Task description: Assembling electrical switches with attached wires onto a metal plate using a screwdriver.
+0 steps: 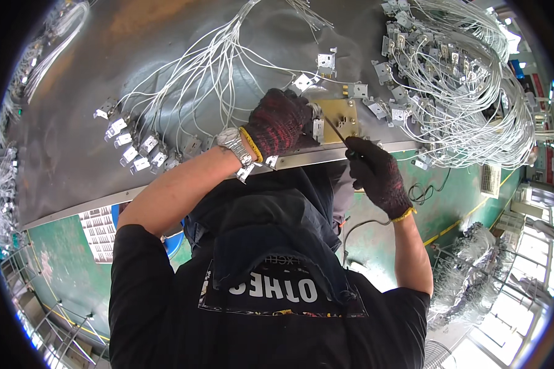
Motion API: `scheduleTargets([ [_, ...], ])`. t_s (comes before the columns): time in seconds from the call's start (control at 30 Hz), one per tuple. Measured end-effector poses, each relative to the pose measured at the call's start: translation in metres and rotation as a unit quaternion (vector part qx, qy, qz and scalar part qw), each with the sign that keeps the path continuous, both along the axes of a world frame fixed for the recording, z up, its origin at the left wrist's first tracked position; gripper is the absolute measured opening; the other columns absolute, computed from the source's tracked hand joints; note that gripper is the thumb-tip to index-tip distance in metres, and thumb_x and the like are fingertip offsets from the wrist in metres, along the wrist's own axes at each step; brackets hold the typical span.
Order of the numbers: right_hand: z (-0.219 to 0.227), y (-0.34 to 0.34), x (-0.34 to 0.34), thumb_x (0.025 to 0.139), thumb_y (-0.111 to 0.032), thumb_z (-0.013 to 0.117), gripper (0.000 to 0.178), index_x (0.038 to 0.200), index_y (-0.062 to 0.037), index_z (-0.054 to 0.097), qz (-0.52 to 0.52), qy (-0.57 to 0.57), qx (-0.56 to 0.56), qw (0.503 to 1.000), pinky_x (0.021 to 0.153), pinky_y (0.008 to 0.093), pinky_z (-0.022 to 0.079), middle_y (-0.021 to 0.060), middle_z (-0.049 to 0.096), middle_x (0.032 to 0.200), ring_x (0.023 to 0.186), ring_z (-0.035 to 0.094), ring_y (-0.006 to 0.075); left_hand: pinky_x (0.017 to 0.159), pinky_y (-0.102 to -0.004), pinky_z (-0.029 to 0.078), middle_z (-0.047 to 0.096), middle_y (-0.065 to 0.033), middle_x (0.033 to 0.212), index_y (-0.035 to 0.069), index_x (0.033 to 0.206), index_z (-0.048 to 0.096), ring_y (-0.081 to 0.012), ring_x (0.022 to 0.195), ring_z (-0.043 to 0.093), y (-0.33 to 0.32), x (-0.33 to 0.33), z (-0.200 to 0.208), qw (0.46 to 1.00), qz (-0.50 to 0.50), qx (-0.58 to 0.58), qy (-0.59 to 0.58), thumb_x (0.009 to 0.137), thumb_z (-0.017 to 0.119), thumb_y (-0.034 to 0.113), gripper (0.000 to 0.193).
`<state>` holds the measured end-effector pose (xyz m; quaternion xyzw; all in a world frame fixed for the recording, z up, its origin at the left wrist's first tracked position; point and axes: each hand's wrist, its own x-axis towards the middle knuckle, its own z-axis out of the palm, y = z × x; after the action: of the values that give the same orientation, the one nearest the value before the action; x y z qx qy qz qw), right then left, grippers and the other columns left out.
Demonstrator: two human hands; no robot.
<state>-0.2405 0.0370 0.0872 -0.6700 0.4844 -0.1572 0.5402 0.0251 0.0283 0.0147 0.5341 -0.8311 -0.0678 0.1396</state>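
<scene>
My left hand (280, 121), in a dark red-patterned knit glove, is closed at the left edge of a brass-coloured plate (349, 111) near the table's front edge. Its fingers curl against a small metal bracket (318, 130); the fingertips are partly hidden. In my right hand (378, 175), also gloved, is a screwdriver-like tool with a thin dark shaft (335, 130). The shaft slants up and left over the plate, its tip close to the bracket. More metal brackets with white wires (357, 91) lie just beyond the plate.
A fan of white wires (218, 58) ends in several metal brackets (129, 142) on the metal table (160, 37). Bundled wires with brackets (474, 104) heap at the right, over the table's edge. Below, a dark cable (366, 222) hangs above the green floor (71, 237).
</scene>
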Motion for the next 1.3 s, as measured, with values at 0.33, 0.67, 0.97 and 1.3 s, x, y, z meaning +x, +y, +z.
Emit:
scheduleTargets([
  [0.33,0.023,0.015,0.016,0.09,-0.002,0.064,0.03,0.12,-0.0009,0.07,0.085,0.137,-0.281,0.946,0.084,0.0406,0.054,0.0194,0.071,0.102,0.094,0.069,0.0357,0.072,-0.0441,0.05,0.069,-0.0052,0.091,0.016,0.099,0.07,-0.0262,0.083,0.068,0.0,-0.007,-0.009,0.995,-0.005,-0.1,0.002,0.085,0.072,0.039,0.028],
  [0.67,0.023,0.017,0.02,0.091,-0.003,0.063,0.028,0.118,-0.001,0.071,0.079,0.151,-0.29,0.942,0.083,0.0419,0.055,0.0196,0.071,0.101,0.094,0.07,0.0375,0.078,-0.0439,0.053,0.07,-0.0054,0.1,0.02,0.114,0.071,-0.0261,0.095,0.07,-0.005,-0.011,-0.007,0.999,0.01,0.011,-0.035,0.082,0.077,0.04,0.039],
  [0.97,0.006,0.018,0.028,0.091,-0.002,0.063,0.028,0.118,-0.0001,0.07,0.055,0.137,-0.324,0.934,0.083,0.0403,0.056,0.0191,0.072,0.101,0.094,0.071,0.0359,0.078,-0.0454,0.055,0.074,-0.0084,0.103,0.017,0.115,0.071,-0.0285,0.092,0.072,-0.011,-0.01,-0.008,1.0,0.001,0.017,-0.002,0.081,0.077,0.034,0.039],
  [1.3,0.007,0.017,0.029,0.093,-0.003,0.063,0.027,0.12,0.0003,0.07,0.054,0.135,-0.31,0.939,0.083,0.04,0.056,0.0203,0.072,0.102,0.093,0.072,0.0353,0.08,-0.0447,0.053,0.072,-0.0071,0.102,0.015,0.117,0.068,-0.0281,0.096,0.07,-0.009,-0.011,-0.013,1.0,0.003,0.007,0.018,0.08,0.077,0.037,0.044],
])
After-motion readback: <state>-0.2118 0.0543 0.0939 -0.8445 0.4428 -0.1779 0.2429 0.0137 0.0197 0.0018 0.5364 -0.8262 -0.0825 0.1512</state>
